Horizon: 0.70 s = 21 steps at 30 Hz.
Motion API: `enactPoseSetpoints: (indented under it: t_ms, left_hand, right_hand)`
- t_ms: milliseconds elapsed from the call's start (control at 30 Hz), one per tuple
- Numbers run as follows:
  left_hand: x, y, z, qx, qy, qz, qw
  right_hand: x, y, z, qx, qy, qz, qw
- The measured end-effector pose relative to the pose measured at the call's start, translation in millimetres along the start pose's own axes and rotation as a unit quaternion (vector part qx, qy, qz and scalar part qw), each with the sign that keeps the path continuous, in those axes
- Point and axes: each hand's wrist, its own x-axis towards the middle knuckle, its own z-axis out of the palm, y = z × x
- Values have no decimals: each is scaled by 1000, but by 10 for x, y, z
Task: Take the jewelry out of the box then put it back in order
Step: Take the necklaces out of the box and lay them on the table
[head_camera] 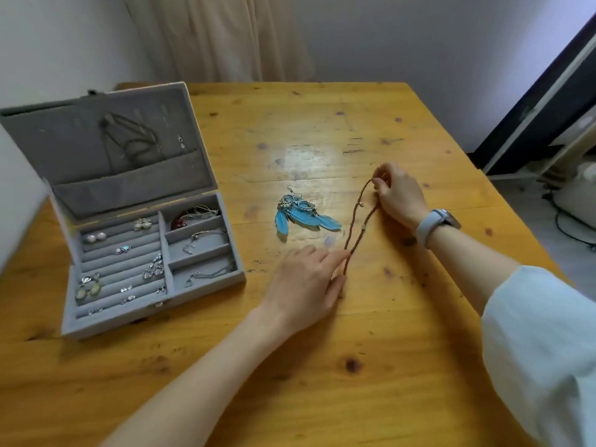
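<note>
Now the brown braided cord necklace lies stretched on the yellow wooden bench. Of the two hands, the right hand pinches its far end, and the left hand holds its near end between thumb and forefinger. Just left of the cord lie the blue feather earrings. The grey velvet jewelry box stands open, with rings and chains inside. No writing can be read anywhere.

On the wooden table, the right hand and left hand pinch a brown beaded cord necklace — blue feather earrings beside it, open grey velvet jewelry box further left.
</note>
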Motion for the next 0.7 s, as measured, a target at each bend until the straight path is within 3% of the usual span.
enactPoseSetpoints:
  t_ms: [233, 333, 467, 600, 700]
  left_hand:
    - [-94, -146, -44, 71, -90, 61, 991]
    - [-88, -161, -7, 85, -173, 92, 977]
    - [-91, -182, 20, 105, -211, 102, 966]
    - [-101, -186, 12, 115, -210, 102, 965]
    - [-103, -178, -15, 91, -199, 95, 971]
  right_hand:
    - [-277, 58, 86, -71, 27, -104, 992]
    - [-431, 100, 96, -158, -82, -118, 977]
    - [-373, 115, 70, -224, -181, -111, 951]
    - [-239, 42, 58, -222, -212, -131, 943]
    - [-218, -28, 82, -134, -190, -140, 962]
